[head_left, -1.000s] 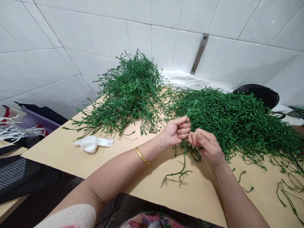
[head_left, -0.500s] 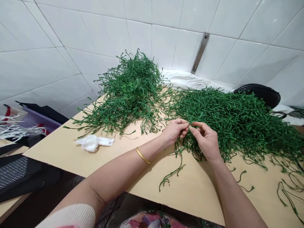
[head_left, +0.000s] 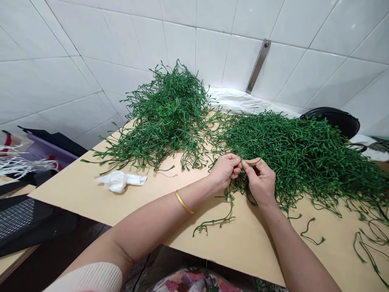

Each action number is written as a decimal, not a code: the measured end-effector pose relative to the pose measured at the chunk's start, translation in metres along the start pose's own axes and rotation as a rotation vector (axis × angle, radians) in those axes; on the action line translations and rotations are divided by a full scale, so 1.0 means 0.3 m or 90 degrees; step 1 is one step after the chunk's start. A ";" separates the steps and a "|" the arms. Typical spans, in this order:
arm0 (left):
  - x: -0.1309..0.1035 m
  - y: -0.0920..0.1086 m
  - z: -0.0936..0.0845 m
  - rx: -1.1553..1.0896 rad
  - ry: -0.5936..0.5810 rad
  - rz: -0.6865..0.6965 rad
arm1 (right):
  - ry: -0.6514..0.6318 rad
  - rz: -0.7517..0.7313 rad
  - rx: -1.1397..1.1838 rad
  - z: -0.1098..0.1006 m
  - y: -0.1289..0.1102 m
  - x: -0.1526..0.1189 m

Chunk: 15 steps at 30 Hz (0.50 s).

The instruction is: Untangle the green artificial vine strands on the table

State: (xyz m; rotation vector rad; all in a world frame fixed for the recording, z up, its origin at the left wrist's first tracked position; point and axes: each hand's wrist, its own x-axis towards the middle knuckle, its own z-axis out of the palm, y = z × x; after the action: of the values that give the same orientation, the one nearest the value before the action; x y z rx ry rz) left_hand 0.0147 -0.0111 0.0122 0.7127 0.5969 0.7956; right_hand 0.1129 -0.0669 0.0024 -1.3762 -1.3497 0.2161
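Note:
My left hand and my right hand meet fingertip to fingertip at the near edge of a large pile of thin green cords with small branched tips. Both hands are closed in a pinch on a green cord; a length of it shows across my right fingers. Below the hands a branched green strand hangs down and lies on the tan board; whether it joins the pinched cord is hidden. A gold bangle circles my left wrist.
A second green heap stands at the back left against white tiles. A crumpled white tissue lies on the board. Several loose cords are at the right, a black round case behind. White strands lie far left.
My right hand has shifted slightly left and more cord shows across its fingers. The strand below the hands has swung left on the board.

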 end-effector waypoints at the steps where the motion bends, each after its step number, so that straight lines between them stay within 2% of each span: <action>1: 0.001 0.002 -0.002 -0.005 -0.005 -0.004 | 0.003 0.010 0.011 0.003 -0.002 0.000; 5: 0.006 0.006 -0.008 0.024 -0.033 0.013 | 0.038 0.078 0.041 0.006 0.004 0.006; 7: 0.006 0.005 -0.010 0.053 -0.041 0.030 | 0.031 0.107 0.044 0.005 0.011 0.011; 11: 0.004 -0.002 -0.010 0.118 -0.039 0.045 | -0.006 0.096 0.015 0.003 0.021 0.015; 15: 0.000 -0.011 -0.005 0.137 -0.031 0.061 | 0.037 0.107 0.015 0.006 0.023 0.010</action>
State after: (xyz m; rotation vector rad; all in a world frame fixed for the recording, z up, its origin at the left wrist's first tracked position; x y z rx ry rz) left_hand 0.0150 -0.0124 0.0088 0.9619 0.6141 0.8078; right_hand 0.1166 -0.0616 -0.0019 -1.4663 -1.1808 0.3014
